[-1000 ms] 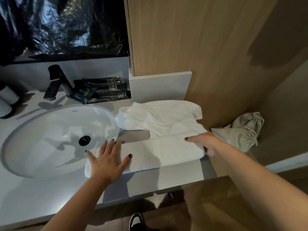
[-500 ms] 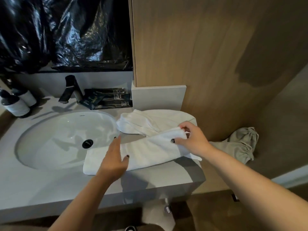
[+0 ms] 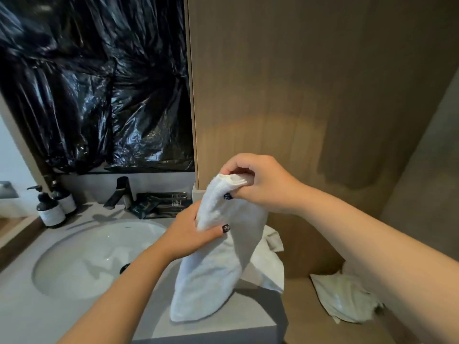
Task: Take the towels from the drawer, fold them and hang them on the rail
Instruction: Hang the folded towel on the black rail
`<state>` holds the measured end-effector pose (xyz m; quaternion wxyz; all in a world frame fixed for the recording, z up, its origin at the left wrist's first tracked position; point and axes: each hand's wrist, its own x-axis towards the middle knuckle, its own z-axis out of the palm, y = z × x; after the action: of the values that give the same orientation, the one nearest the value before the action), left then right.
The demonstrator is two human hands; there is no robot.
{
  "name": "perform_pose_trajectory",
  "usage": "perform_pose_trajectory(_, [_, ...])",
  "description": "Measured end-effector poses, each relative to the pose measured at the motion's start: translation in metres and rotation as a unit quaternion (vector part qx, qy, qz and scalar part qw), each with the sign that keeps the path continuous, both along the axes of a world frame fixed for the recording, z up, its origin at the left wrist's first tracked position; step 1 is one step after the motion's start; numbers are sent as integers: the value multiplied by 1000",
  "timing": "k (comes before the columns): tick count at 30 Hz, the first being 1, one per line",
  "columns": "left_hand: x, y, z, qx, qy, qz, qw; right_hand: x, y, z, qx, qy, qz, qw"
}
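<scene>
A folded white towel (image 3: 213,269) hangs lengthwise above the grey counter (image 3: 62,316), its lower end touching the counter's front right corner. My right hand (image 3: 258,182) pinches its top end. My left hand (image 3: 191,234) grips it a little lower, thumb across the front. A second white towel (image 3: 269,259) lies crumpled on the counter behind it, mostly hidden. No rail or drawer shows in the head view.
A white oval basin (image 3: 94,256) sits left, with a black tap (image 3: 119,192), dark sachets (image 3: 159,202) and two pump bottles (image 3: 52,207) behind. Black plastic sheeting (image 3: 99,83) covers the mirror. A wooden wall panel (image 3: 298,95) rises right; a pale cloth bag (image 3: 345,296) lies low right.
Both hands lifted the folded towel off the counter until it hangs upright. My right hand rose with its end; my left hand went from resting flat on it to gripping it.
</scene>
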<state>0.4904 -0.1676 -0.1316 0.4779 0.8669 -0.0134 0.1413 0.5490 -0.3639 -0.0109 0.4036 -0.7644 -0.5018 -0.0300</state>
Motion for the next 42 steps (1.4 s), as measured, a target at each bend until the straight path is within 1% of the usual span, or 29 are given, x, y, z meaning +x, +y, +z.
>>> perform_pose_trajectory(2, [3, -18, 17, -55, -12, -19, 998, -1, -9, 21, -1, -38, 7, 999])
perform_pose_trajectory(4, [7, -38, 35, -131, -13, -33, 991, -2, -19, 41, 7, -70, 4, 998])
perform_pose_trajectory(6, [12, -58, 51, -189, -19, -34, 981, -3, -28, 59, 42, -101, -17, 994])
perform_pose_trajectory(8, [18, -78, 68, -240, -31, -35, 970, -3, -40, 72, 118, -144, -72, 980])
perform_pose_trajectory(10, [23, -93, 84, -293, -42, -30, 955, -3, -56, 78, 192, -197, -148, 950])
perform_pose_trajectory(11, [25, -99, 91, -320, -46, -25, 946, -4, -65, 77, 215, -210, -187, 935])
perform_pose_trajectory(13, [27, -109, 104, -365, -54, -20, 929, -8, -83, 65, 236, -207, -258, 914])
perform_pose_trajectory(16, [26, -123, 121, -422, -78, -44, 902, -22, -101, 33, 224, -181, -319, 903])
perform_pose_trajectory(19, [22, -141, 132, -454, -97, -74, 882, -38, -103, 3, 155, -138, -327, 922])
perform_pose_trajectory(21, [19, -155, 135, -459, -91, -89, 879, -45, -100, -7, 144, -65, -300, 941])
perform_pose_trajectory(22, [18, -160, 136, -460, -82, -96, 879, -48, -100, -7, 164, -22, -286, 944])
perform_pose_trajectory(24, [14, -169, 138, -465, -65, -106, 876, -51, -102, -3, 230, 41, -270, 934])
perform_pose_trajectory(26, [11, -174, 138, -466, -57, -114, 876, -53, -107, 1, 283, 84, -240, 925])
perform_pose_trajectory(28, [7, -176, 138, -462, -56, -123, 876, -52, -112, 5, 315, 113, -189, 923])
perform_pose_trajectory(32, [2, -173, 145, -443, -62, -137, 884, -47, -115, 16, 339, 178, -125, 915])
perform_pose_trajectory(34, [1, -171, 152, -415, -66, -151, 895, -44, -116, 21, 347, 212, -98, 908])
perform_pose_trajectory(36, [5, -168, 159, -391, -76, -178, 900, -41, -117, 27, 355, 226, -75, 904])
perform_pose_trajectory(38, [9, -166, 167, -382, -78, -200, 899, -39, -119, 31, 359, 233, -67, 901])
perform_pose_trajectory(42, [14, -163, 187, -405, -49, -216, 887, -35, -124, 42, 358, 242, -64, 899])
